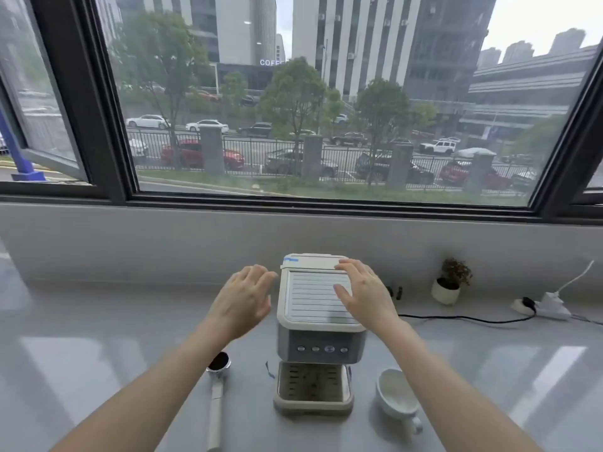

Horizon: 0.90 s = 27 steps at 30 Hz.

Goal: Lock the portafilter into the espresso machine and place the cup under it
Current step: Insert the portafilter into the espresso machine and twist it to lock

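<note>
Portafilter (217,380): steel basket, dark grounds, pale handle, lying on counter (98,370).

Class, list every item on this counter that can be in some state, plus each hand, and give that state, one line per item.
portafilter: lying on the counter left of the machine, basket filled with grounds, not locked in
cup: empty, right of the machine, not under it
espresso machine: drip tray bare
left hand: open, beside the machine top
right hand: open, resting on the machine top
plug: in the power strip
</note>
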### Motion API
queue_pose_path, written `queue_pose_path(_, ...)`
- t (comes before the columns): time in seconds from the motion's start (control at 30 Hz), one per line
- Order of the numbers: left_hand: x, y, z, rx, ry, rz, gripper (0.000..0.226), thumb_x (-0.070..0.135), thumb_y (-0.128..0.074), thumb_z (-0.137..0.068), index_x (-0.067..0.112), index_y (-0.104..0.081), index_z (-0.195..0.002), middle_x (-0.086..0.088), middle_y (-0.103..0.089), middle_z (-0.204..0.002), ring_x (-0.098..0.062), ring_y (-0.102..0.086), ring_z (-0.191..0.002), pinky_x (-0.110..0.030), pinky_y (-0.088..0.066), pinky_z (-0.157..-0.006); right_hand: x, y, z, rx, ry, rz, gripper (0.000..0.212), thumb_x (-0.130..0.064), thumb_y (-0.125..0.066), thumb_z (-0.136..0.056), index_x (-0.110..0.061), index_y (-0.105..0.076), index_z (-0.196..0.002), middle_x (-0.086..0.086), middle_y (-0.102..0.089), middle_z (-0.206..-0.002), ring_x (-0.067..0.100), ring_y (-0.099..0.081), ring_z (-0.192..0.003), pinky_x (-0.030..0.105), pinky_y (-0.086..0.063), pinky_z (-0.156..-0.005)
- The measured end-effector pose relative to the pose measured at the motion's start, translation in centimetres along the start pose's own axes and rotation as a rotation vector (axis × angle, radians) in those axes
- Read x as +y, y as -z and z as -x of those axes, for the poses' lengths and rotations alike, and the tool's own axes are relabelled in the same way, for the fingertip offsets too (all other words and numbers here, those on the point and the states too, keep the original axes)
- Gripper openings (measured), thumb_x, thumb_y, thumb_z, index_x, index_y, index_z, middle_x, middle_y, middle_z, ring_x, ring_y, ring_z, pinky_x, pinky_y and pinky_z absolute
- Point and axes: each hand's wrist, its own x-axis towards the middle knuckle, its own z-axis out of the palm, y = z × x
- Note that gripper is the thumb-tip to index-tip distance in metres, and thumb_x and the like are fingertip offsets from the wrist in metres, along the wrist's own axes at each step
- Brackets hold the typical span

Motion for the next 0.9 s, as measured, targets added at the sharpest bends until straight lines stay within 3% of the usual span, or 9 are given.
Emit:
queue_pose_path(0.17, 0.2, -4.6, 4.9, -0.087, 0.133, -0.007, 0.026, 0.012, -0.075, -0.067, 0.013, -0.067, -0.092, -0.004, -0.065, -0.087, -0.025, -0.064, -0.078, -0.033, -0.055, -0.058, 0.2, -3.2, 1.1, -0.141, -0.14, -0.037, 0.039, -0.031, -0.048, -0.094, -0.02, -0.05, -0.13, -0.006, -0.049, -0.14, 0.017, -0.045, -0.126, 0.031, -0.039, -0.099)
queue_pose_path(0.33, 0.9, -9.8, 12.2, -0.31, 0.389, -0.034, 0.038, 0.009, -0.088, -0.038, 0.013, -0.063, -0.065, -0.003, -0.059, -0.065, -0.023, -0.059, -0.053, -0.026, -0.029, -0.033, 0.5, -5.0, 1.6, -0.131, -0.156, 0.048, 0.04, -0.04, -0.034, -0.097, -0.027, -0.047, -0.133, -0.011, -0.044, -0.145, 0.013, -0.038, -0.132, 0.032, -0.027, -0.112)
queue_pose_path(0.4, 1.0, -11.5, 14.8, -0.473, 0.529, 0.018, 0.043, 0.011, -0.083, -0.058, 0.009, -0.068, -0.099, -0.008, -0.064, -0.091, -0.027, -0.065, -0.074, -0.031, -0.043, -0.042, 0.6, -5.2, 1.5, -0.135, -0.142, 0.055, 0.041, -0.039, -0.032, -0.098, -0.028, -0.045, -0.135, -0.01, -0.042, -0.148, 0.012, -0.034, -0.135, 0.032, -0.019, -0.115)
queue_pose_path(0.43, 0.7, -12.3, 15.9, -0.525, 0.637, 0.044, 0.05, 0.016, -0.07, -0.075, 0.01, -0.057, -0.123, -0.007, -0.06, -0.112, -0.026, -0.062, -0.094, -0.031, -0.047, -0.055, 0.7, -5.2, 1.5, -0.141, -0.14, 0.057, 0.041, -0.039, -0.032, -0.098, -0.028, -0.044, -0.136, -0.009, -0.04, -0.149, 0.011, -0.033, -0.137, 0.033, -0.016, -0.116)
queue_pose_path(0.5, 0.6, -13.4, 17.4, -0.513, 0.833, 0.088, 0.057, 0.022, -0.046, -0.085, 0.011, -0.037, -0.139, -0.006, -0.049, -0.126, -0.023, -0.054, -0.112, -0.028, -0.045, -0.073, 0.8, -5.3, 1.4, -0.147, -0.138, 0.067, 0.041, -0.039, -0.03, -0.098, -0.029, -0.043, -0.137, -0.009, -0.038, -0.151, 0.012, -0.03, -0.139, 0.035, -0.013, -0.119)
queue_pose_path(0.57, 1.3, -13.4, 17.8, -0.507, 0.985, 0.252, 0.063, 0.025, -0.04, -0.074, 0.001, -0.041, -0.132, -0.018, -0.052, -0.118, -0.032, -0.057, -0.107, -0.032, -0.047, -0.081, 0.7, -5.4, 1.4, -0.147, -0.136, 0.07, 0.042, -0.039, -0.029, -0.098, -0.029, -0.042, -0.137, -0.008, -0.037, -0.152, 0.011, -0.028, -0.141, 0.036, -0.014, -0.12)
queue_pose_path(0.63, 1.7, -13.4, 17.6, -0.484, 1.071, 0.342, 0.044, 0.016, -0.047, -0.077, -0.004, -0.045, -0.117, -0.027, -0.054, -0.11, -0.038, -0.059, -0.096, -0.037, -0.048, -0.078, 0.7, -5.5, 1.4, -0.137, -0.138, 0.068, 0.042, -0.038, -0.029, -0.098, -0.029, -0.042, -0.137, -0.008, -0.037, -0.152, 0.011, -0.029, -0.141, 0.037, -0.015, -0.12)
queue_pose_path(0.7, 1.7, -13.6, 17.4, -0.468, 1.139, 0.363, 0.032, 0.0, -0.054, -0.08, 0.003, -0.038, -0.106, -0.026, -0.054, -0.106, -0.036, -0.057, -0.086, -0.036, -0.045, -0.071, 0.8, -5.5, 1.4, -0.131, -0.146, 0.056, 0.042, -0.038, -0.03, -0.098, -0.03, -0.043, -0.137, -0.009, -0.037, -0.152, 0.01, -0.028, -0.141, 0.037, -0.015, -0.12)
queue_pose_path(0.9, 1.2, -14.7, 16.9, -0.494, 1.303, 0.512, 0.034, 0.0, -0.06, -0.082, -0.001, -0.029, -0.095, -0.021, -0.054, -0.087, -0.033, -0.054, -0.076, -0.041, -0.046, -0.076, 0.7, -5.6, 1.5, -0.117, -0.168, 0.045, 0.042, -0.039, -0.03, -0.097, -0.031, -0.044, -0.136, -0.011, -0.037, -0.152, 0.009, -0.028, -0.142, 0.037, -0.012, -0.121)
